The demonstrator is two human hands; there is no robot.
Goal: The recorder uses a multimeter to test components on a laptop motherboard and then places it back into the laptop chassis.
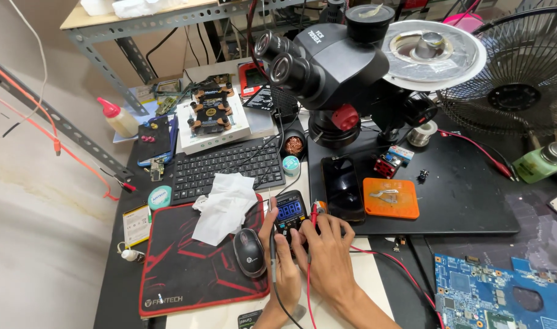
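Low in the frame, just left of centre, the left hand (283, 256) pinches a black probe (272, 244) while its thumb rests on the small multimeter (290, 213). The right hand (328, 256) is closed around a red probe (313, 214), tip up beside the meter. A slip seems likely: 2 leads trail over the wrists and could drag the meter. A computer mouse (249, 252) crowds the left; a dark phone (342, 187) lies just right, under the microscope (333, 67).
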